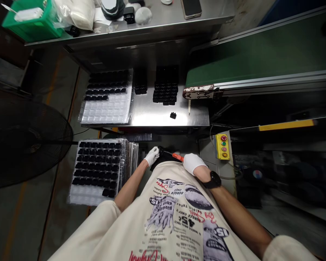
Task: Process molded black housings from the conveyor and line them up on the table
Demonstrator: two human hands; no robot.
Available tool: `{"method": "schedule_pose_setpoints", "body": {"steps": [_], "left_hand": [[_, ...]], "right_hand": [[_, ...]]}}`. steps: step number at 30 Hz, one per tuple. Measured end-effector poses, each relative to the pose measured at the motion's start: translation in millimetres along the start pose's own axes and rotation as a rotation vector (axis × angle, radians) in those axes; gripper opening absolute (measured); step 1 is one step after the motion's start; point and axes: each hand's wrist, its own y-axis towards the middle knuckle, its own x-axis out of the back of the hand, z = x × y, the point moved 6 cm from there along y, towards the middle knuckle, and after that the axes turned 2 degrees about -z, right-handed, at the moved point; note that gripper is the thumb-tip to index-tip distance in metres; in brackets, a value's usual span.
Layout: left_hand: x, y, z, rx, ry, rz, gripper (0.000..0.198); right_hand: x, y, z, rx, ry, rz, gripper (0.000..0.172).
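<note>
In a white glove, my left hand (152, 156) is closed on a small black plastic part (161, 150) in front of my lap. My right hand (193, 164), also gloved, grips an orange-handled tool (177, 156). A thin blade or shaft runs from that handle toward the black part; I cannot tell which it is, or whether it touches. A single loose black part (173, 115) lies on the metal table (148, 115) ahead. Beyond it, similar parts stand in a packed block (165, 90).
A partly filled tray (105, 113) sits on the table's left, another tray (84, 194) below it. A fan (24, 143) stands at left. The green conveyor (250, 58) ends at right, above a yellow button box (222, 146). A shelf (163, 27) crosses the back, carrying a phone (191, 8).
</note>
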Motion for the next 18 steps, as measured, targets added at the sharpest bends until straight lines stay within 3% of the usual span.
{"method": "schedule_pose_setpoints", "body": {"steps": [8, 18], "left_hand": [[4.0, -8.8, 6.9, 0.102, -0.137, 0.065, 0.026], [-7.3, -27.3, 3.8, 0.329, -0.318, 0.114, 0.02]], "right_hand": [[7.9, -2.3, 3.7, 0.043, -0.03, -0.02, 0.035], [22.4, -8.0, 12.7, 0.041, -0.105, 0.014, 0.038]]}}
